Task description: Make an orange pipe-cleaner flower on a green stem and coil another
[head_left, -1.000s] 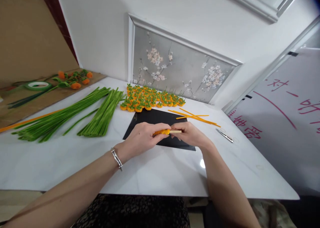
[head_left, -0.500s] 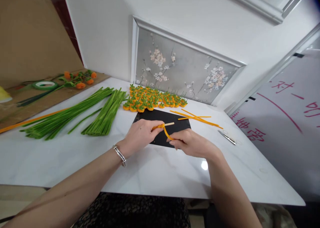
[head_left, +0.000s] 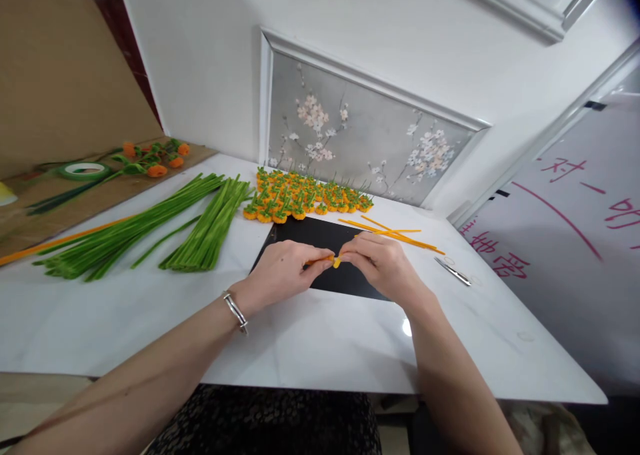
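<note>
Above the black mat (head_left: 315,232), my left hand (head_left: 280,268) is closed, pinching an orange fuzzy pipe cleaner (head_left: 337,262) that is wound round a thin pale stick. Most of the stick is hidden now behind the fingers. My right hand (head_left: 385,262) is closed too, its thumb and fingertips on the pipe cleaner just right of the left fingertips. Only a short bent piece of orange shows between the two hands. Loose orange pipe cleaners (head_left: 415,240) lie crossed on the table beyond my right hand.
Many orange flower heads with green tops (head_left: 305,198) crowd the back. Two bundles of green pipe cleaners (head_left: 205,232) lie left. Orange flowers (head_left: 157,170) and a green tape roll (head_left: 103,175) rest on cardboard (head_left: 113,195). A small silver tool (head_left: 453,272) lies right, near the whiteboard (head_left: 565,242).
My right hand has moved up and closer to my left fingertips. The orange strand that curved down between the hands, and the stick's bare end, are now mostly covered.
</note>
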### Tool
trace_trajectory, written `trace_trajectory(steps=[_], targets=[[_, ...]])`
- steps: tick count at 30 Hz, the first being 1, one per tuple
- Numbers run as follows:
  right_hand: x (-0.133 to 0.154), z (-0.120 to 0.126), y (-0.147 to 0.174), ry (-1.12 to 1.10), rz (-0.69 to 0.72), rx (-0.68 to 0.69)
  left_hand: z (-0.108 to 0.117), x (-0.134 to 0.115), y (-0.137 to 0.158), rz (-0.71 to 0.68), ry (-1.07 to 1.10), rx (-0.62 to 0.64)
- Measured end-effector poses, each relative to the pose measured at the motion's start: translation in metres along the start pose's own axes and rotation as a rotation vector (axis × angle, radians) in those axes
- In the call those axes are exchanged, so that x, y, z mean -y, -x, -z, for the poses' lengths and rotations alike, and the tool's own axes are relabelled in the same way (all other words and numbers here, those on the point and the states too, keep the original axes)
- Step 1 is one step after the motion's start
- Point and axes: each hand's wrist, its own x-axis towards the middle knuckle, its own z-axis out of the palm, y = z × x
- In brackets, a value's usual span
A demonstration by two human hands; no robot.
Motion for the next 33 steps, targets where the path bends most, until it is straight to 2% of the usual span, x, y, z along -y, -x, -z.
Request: trace_trajectory(steps=[8,10,15,20,25,29,33], targets=[[-0.007,-0.007,-0.005,0.002,-0.084,-0.111,0.0,-0.002,-0.002,-0.037,0.12,0.019],[-0.013,-0.008,-0.004,-0.001,-0.146,-0.077,0.0,-0.004,-0.001,-0.059,0.18,0.008],[-0.025,-0.009,0.001,-0.042,-0.252,0.128,-0.001,-0.009,-0.001,-0.104,0.249,-0.047],[-0.023,-0.011,0.004,-0.067,-0.255,0.236,-0.002,-0.006,-0.001,-0.059,0.27,-0.127],[-0.011,-0.011,0.005,-0.06,-0.218,0.301,-0.002,-0.001,-0.001,0.012,0.174,-0.217],[-0.003,-0.007,0.006,0.015,-0.165,0.339,-0.001,-0.001,0.0,0.097,0.079,-0.204],[0.002,-0.002,0.007,0.093,-0.094,0.322,-0.001,-0.001,0.0,0.086,-0.046,-0.149]])
